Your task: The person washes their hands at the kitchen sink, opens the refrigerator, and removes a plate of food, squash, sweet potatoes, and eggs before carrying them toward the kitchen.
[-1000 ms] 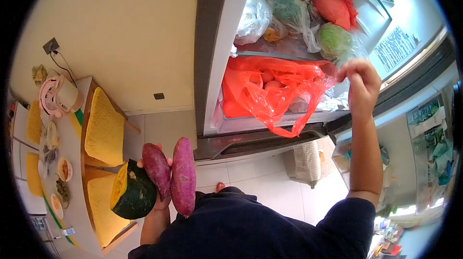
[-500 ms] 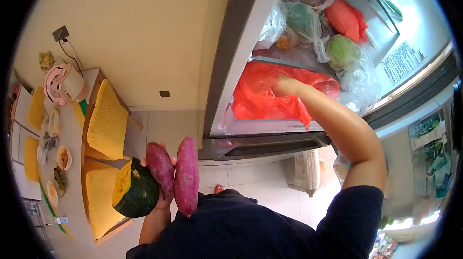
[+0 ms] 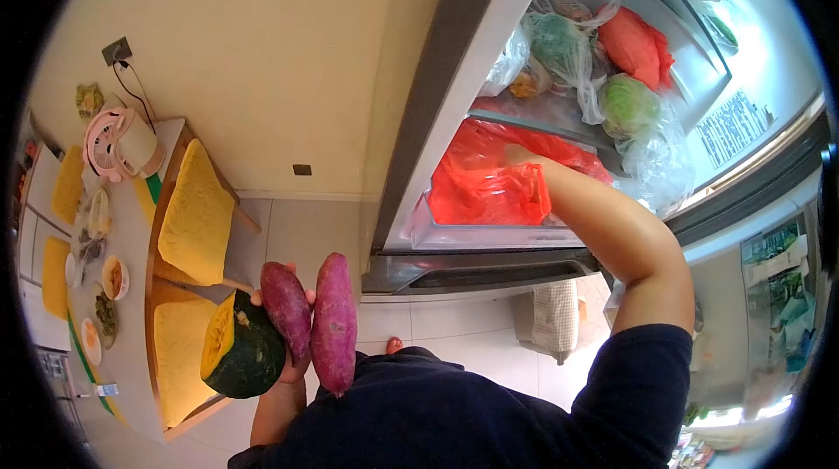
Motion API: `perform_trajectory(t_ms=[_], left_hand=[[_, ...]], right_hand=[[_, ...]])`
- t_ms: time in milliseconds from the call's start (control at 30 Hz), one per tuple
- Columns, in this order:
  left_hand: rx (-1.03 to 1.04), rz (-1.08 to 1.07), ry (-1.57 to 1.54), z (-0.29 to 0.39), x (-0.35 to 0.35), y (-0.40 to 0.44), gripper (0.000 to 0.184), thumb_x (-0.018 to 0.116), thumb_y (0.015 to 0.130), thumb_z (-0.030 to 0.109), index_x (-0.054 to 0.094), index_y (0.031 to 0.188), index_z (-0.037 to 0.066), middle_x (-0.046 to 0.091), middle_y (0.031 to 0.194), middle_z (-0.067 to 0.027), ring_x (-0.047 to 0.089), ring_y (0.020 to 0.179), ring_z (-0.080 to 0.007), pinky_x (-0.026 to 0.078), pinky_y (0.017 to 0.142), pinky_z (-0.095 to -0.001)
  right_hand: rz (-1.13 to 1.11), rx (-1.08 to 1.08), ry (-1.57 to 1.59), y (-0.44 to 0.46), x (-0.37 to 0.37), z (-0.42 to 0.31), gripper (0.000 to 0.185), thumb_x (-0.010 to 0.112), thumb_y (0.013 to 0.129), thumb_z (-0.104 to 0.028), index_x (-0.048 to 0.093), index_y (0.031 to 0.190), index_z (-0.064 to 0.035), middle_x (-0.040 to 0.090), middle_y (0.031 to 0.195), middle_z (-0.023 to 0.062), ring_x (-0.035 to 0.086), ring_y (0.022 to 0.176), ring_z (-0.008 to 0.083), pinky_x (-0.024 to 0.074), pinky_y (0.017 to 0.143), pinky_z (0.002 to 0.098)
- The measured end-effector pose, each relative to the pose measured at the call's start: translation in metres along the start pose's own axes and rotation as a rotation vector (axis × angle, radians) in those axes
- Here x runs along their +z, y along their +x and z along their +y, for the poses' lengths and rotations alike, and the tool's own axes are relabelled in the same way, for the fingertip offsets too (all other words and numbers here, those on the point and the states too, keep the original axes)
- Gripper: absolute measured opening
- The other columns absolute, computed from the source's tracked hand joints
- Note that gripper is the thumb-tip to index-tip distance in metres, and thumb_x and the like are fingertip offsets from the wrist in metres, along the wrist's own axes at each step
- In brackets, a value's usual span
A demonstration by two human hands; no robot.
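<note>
In the lower left of the head view, my left hand is closed around two purple sweet potatoes and a cut piece of dark green pumpkin. The pumpkin's yellow flesh faces left, and the sweet potatoes stick up side by side. My right hand reaches into a red plastic bag in the lower drawer of an open refrigerator. Its fingers are hidden by the bag, and so is whatever lies inside.
Above the bag, a shelf carries several bagged items, a green cabbage and another red bag. On the left stand a dining table with dishes and yellow-cushioned chairs. A checked cloth-covered object stands below the refrigerator door.
The red bag's near flap has shifted and bunched up beside my right wrist. My left hand still holds the pumpkin and sweet potatoes. The view has moved slightly.
</note>
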State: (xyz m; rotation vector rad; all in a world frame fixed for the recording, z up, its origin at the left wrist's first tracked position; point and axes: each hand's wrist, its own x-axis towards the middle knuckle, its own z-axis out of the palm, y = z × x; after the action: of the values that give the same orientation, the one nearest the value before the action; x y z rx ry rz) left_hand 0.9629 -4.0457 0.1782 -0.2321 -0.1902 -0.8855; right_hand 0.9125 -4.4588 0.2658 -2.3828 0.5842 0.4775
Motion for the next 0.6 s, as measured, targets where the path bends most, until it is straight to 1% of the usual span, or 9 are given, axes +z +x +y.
perform_trajectory(t_ms=[233, 467, 600], left_hand=[[-0.036, -0.157, -0.033, -0.005, -0.001, 0.012, 0.026, 0.06, 0.085, 0.026, 0.059, 0.108, 0.013, 0.034, 0.14, -0.0125, 0.039, 0.123, -0.041, 0.028, 0.103, -0.0572], [-0.039, -0.183, -0.06, -0.01, 0.002, 0.017, 0.027, 0.06, 0.085, 0.025, 0.057, 0.11, 0.014, 0.033, 0.14, -0.0122, 0.039, 0.122, -0.0407, 0.029, 0.103, -0.0565], [-0.034, -0.088, -0.022, -0.005, 0.01, 0.009, 0.029, 0.06, 0.085, 0.025, 0.056, 0.112, 0.014, 0.032, 0.141, -0.0125, 0.038, 0.123, -0.0406, 0.031, 0.102, -0.056]], right_hand=[[-0.004, -0.057, -0.086, -0.005, 0.009, -0.013, 0.027, 0.055, 0.078, -0.005, 0.061, 0.104, -0.0033, 0.062, 0.101, 0.0178, 0.06, 0.089, 0.0274, 0.0462, 0.076, 0.0367], [-0.004, -0.112, -0.158, -0.012, 0.017, -0.024, 0.027, 0.055, 0.078, -0.006, 0.061, 0.104, -0.0031, 0.062, 0.1, 0.0177, 0.059, 0.089, 0.0273, 0.0462, 0.076, 0.0368], [-0.013, -0.14, -0.187, -0.017, 0.02, -0.027, 0.027, 0.056, 0.078, -0.006, 0.061, 0.103, -0.003, 0.062, 0.1, 0.0177, 0.059, 0.089, 0.0272, 0.0462, 0.076, 0.0369]])
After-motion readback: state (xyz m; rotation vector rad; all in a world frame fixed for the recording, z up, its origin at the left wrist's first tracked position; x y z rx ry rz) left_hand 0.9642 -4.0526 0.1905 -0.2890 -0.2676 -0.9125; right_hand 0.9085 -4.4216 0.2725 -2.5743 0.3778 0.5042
